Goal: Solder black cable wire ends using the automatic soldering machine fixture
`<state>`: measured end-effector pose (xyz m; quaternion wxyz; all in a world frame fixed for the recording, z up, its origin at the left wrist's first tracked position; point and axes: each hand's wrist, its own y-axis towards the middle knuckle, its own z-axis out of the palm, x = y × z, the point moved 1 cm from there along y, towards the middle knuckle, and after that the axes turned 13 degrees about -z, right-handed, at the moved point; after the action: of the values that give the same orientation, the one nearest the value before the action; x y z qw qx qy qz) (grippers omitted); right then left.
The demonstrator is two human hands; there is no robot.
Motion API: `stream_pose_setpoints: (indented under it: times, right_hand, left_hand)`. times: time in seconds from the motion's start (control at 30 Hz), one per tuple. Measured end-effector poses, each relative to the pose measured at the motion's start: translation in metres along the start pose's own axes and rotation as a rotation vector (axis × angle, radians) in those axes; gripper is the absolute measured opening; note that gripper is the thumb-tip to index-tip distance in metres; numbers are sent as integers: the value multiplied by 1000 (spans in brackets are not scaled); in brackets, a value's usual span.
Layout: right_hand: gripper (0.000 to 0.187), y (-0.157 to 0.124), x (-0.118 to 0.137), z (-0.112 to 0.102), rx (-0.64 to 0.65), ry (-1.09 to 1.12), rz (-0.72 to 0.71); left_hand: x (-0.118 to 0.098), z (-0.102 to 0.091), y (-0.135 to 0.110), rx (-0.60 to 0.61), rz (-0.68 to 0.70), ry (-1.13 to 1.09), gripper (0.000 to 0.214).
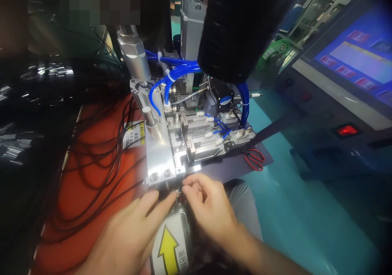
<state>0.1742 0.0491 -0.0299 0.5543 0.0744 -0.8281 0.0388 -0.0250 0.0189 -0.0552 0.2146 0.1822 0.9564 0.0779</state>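
Observation:
Both hands meet at the front of a metal machine fixture [162, 156]. Between their fingertips is a tiny part [179, 194] with coloured bits, too small to name. My left hand [131, 226] has its fingers stretched out and apart; one fingertip touches or nearly touches the tiny part, another lies by the fixture's front edge. The fingers of my right hand [211, 207] are curled, thumb and index close together in a pinch beside that part. What they hold, if anything, cannot be made out. Just below is a white plate with a yellow arrow [168, 246].
Blue air tubes [183, 68] and metal slides [205, 146] fill the machine behind my hands. Black cables [113, 177] cross the orange-red surface at left. Red-handled pliers [255, 160] lie at right, below a control panel [337, 99] with a lit red switch.

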Motion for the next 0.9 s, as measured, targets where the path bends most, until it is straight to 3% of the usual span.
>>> stream_pose_setpoints:
  times: [0.23,0.57,0.83,0.9]
  right_hand:
    - [13,0,1,6,19,-32,-109]
    - [11,8,-8,3,68,162,155]
    - [11,-13,-15,14,42,398,285]
    - [10,-16,-13,18,-4,370,291]
  left_hand:
    - [0,-3,0,36,-5,14,53]
    - [1,-1,0,5,12,37,52]
    - [7,0,-3,32,10,23,52]
    - [6,0,-2,27,5,24,50]
